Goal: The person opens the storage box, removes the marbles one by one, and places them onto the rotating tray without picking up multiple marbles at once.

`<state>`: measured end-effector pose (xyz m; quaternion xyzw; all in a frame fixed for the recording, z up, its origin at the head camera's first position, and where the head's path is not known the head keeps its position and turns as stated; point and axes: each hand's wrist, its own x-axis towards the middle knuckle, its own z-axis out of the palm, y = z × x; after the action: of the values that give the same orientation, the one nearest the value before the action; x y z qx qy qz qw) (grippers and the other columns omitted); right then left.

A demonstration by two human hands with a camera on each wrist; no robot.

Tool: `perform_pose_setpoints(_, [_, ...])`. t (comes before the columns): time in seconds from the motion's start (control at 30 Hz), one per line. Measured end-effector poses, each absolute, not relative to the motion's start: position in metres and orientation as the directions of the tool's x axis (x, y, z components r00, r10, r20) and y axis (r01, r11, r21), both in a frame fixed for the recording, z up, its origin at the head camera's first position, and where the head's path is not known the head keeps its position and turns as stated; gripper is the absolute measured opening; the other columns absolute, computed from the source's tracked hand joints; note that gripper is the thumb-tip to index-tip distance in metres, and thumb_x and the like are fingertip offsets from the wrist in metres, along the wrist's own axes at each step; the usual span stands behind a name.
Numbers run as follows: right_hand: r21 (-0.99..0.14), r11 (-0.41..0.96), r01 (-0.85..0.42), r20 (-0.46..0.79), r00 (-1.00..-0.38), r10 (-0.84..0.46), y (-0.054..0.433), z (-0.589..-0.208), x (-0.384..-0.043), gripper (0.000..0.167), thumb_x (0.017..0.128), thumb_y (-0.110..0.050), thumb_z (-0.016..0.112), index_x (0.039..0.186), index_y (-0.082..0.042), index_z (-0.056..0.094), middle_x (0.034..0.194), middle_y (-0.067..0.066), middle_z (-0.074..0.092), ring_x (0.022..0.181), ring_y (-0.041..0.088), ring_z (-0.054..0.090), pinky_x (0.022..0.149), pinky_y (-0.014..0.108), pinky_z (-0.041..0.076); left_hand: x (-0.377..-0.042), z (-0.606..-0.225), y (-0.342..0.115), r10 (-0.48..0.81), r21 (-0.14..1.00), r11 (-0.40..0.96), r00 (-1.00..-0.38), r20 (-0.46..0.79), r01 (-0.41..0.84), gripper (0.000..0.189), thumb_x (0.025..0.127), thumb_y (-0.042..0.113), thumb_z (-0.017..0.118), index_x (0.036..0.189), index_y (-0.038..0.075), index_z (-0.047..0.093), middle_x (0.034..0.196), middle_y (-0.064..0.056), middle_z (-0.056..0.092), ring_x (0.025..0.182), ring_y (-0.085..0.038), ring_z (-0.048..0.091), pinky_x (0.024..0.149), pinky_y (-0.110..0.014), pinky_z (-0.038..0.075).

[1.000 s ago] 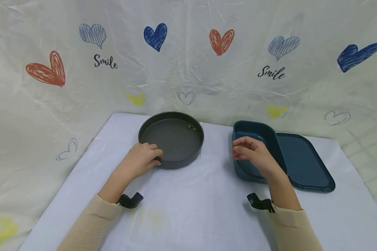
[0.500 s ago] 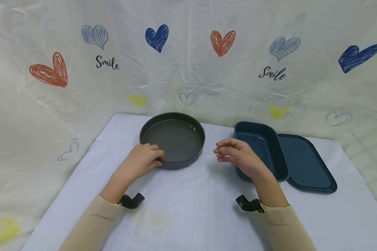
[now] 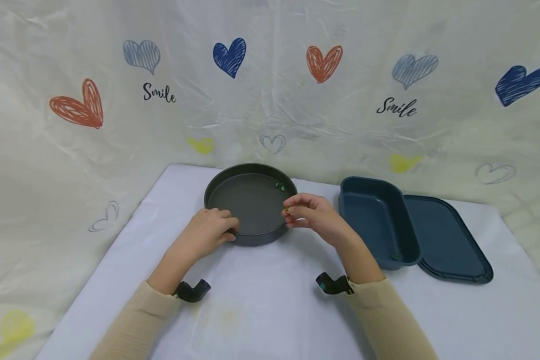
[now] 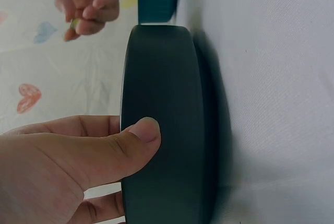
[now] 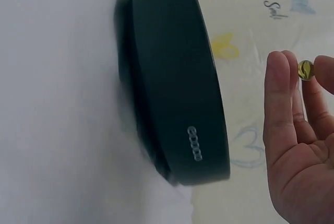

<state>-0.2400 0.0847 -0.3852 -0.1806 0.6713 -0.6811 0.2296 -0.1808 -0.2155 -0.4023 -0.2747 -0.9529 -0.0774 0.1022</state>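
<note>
My left hand (image 3: 205,231) grips the near-left rim of a round dark-grey pan (image 3: 249,205), thumb on the outer wall in the left wrist view. Over the pan's right rim, my right hand (image 3: 320,218) pinches a clear marble (image 5: 306,70) with a yellow-green swirl between thumb and fingers. A few small green marbles (image 3: 282,188) lie at the far right inside the pan. To the right stands a deep blue rectangular container (image 3: 373,215) with a small greenish marble (image 3: 395,256) in its near-right corner.
A flat blue lid (image 3: 450,240) lies on the white tablecloth (image 3: 261,310) against the container's right side. Behind the table hangs a pale sheet (image 3: 270,110) printed with hearts and "Smile".
My right hand has moved left from over the blue container to the pan's right rim, carrying the marble. My left hand keeps its hold on the pan; the view has shifted slightly.
</note>
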Motion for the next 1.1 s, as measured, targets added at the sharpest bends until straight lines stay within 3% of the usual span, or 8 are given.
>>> perform_pose_setpoints(0.23, [-0.997, 0.025, 0.072, -0.072, -0.806, -0.587, 0.057, -0.388, -0.247, 0.020, 0.097, -0.004, 0.059, 0.115, 0.002, 0.062, 0.110, 0.024, 0.066, 0.089, 0.024, 0.068, 0.085, 0.038, 0.058, -0.180, -0.402, -0.214, 0.509, 0.075, 0.839, -0.826, 0.243, 0.540, 0.018, 0.079, 0.029, 0.084, 0.092, 0.026, 0.072, 0.086, 0.008, 0.065, 0.082, -0.020, 0.064, 0.078, -0.042, 0.049])
perform_pose_setpoints(0.43, [-0.996, 0.068, 0.055, -0.085, -0.791, -0.606, 0.037, -0.391, -0.253, 0.027, 0.097, -0.008, 0.060, 0.121, 0.006, 0.059, 0.105, 0.014, 0.068, 0.099, 0.039, 0.066, 0.086, 0.038, 0.058, -0.181, -0.402, -0.215, 0.511, 0.073, 0.839, -0.826, 0.238, 0.539, 0.017, 0.079, 0.028, 0.084, 0.091, 0.026, 0.072, 0.086, 0.009, 0.065, 0.081, -0.020, 0.063, 0.076, -0.041, 0.048])
perform_pose_setpoints(0.63, [-0.992, 0.104, 0.068, -0.117, -0.793, -0.597, 0.020, -0.396, -0.258, 0.030, 0.097, -0.006, 0.061, 0.122, 0.009, 0.057, 0.105, 0.013, 0.069, 0.106, 0.050, 0.061, 0.085, 0.038, 0.058, -0.181, -0.402, -0.215, 0.509, 0.073, 0.842, -0.831, 0.224, 0.535, 0.017, 0.080, 0.028, 0.084, 0.092, 0.027, 0.072, 0.086, 0.009, 0.065, 0.081, -0.019, 0.063, 0.076, -0.041, 0.048])
perform_pose_setpoints(1.1, [-0.964, 0.266, 0.000, -0.167, -0.778, -0.605, -0.002, -0.402, -0.268, 0.030, 0.097, -0.009, 0.058, 0.121, 0.008, 0.061, 0.111, 0.025, 0.068, 0.100, 0.042, 0.066, 0.081, 0.038, 0.059, -0.181, -0.402, -0.215, 0.511, 0.071, 0.839, -0.826, 0.238, 0.540, 0.017, 0.079, 0.027, 0.084, 0.091, 0.026, 0.072, 0.084, 0.008, 0.064, 0.080, -0.018, 0.062, 0.077, -0.041, 0.048])
